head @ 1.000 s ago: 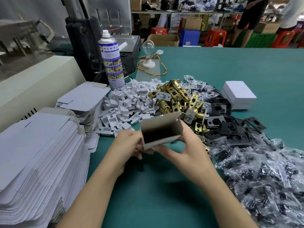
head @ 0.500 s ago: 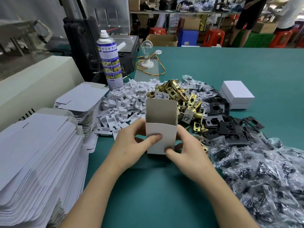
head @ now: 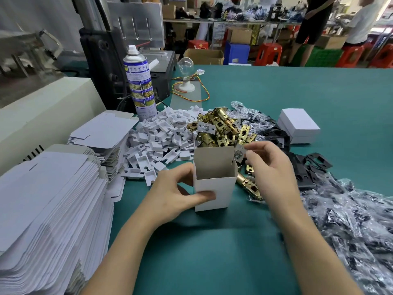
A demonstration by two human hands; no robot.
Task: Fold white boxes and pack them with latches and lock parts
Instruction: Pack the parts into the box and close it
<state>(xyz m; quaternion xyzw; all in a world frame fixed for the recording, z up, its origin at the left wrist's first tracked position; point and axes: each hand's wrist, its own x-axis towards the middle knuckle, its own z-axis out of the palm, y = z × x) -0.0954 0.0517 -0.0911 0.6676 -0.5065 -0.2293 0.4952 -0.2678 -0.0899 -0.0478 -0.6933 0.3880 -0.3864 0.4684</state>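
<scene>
Currently, the white box (head: pixel 219 184) stands upright and open-topped on the green table (head: pixel 212 252), just in front of the latch pile (head: pixel 221 128). The left hand (head: pixel 172 194) grips its left side, thumb across the front face. The right hand (head: pixel 272 167) pinches a latch's silver faceplate (head: pixel 239 154) beside the box's upper right edge.

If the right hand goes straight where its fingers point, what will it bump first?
Most likely the silver latch faceplate, just ahead of the right hand at its fingertips, on the near edge of the brass latch pile. They may already be touching; depth is unclear.
</scene>
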